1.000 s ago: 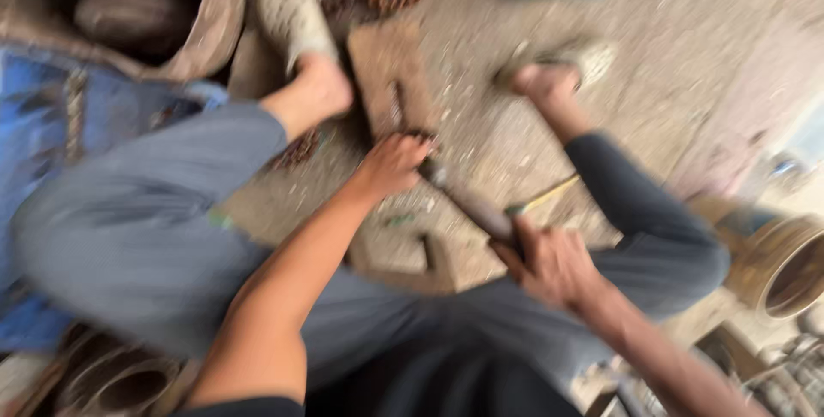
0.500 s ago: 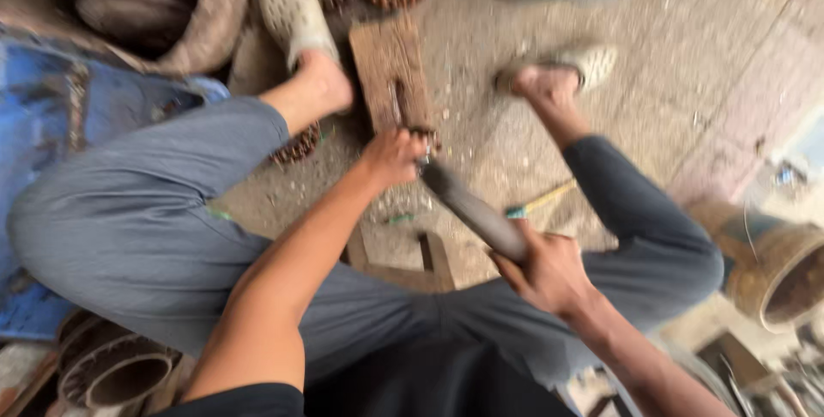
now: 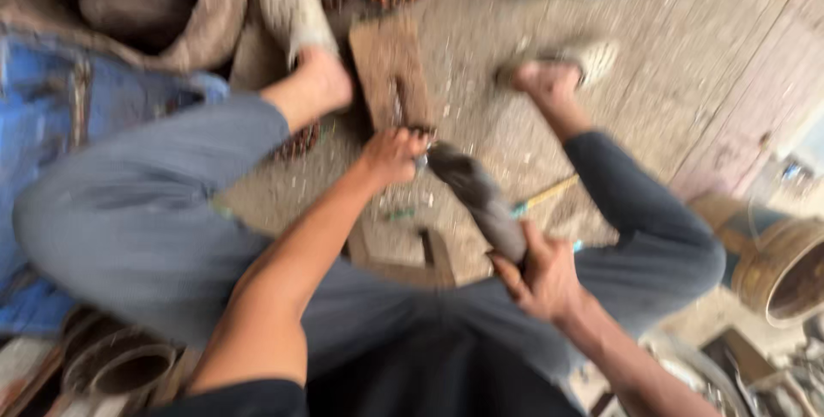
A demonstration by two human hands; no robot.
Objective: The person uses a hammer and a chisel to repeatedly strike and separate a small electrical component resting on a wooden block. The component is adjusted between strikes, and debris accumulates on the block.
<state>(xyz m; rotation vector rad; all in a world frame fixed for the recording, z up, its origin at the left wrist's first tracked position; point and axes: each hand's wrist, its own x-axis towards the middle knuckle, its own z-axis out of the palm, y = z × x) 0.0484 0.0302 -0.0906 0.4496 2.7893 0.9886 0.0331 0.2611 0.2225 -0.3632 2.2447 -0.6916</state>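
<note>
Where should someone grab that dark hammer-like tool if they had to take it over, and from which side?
By the lower end of the dark tool, the part the right hand wraps now. It slants from that hand up toward the left hand by the wooden block, so come from the right, near side. The blur hides its exact shape.

— What colours do you make out?

— Grey trousers (image 3: 154,211), a black shirt (image 3: 429,374), pale sandals (image 3: 296,5). The wooden block (image 3: 390,69) is brown.

— And the tool?

— The mallet (image 3: 481,198) is dark grey-brown. A blue cloth (image 3: 51,117) lies beside the leg; the floor (image 3: 687,31) is dusty tan with pale flecks. The drum (image 3: 785,267) looks brassy yellow.
</note>
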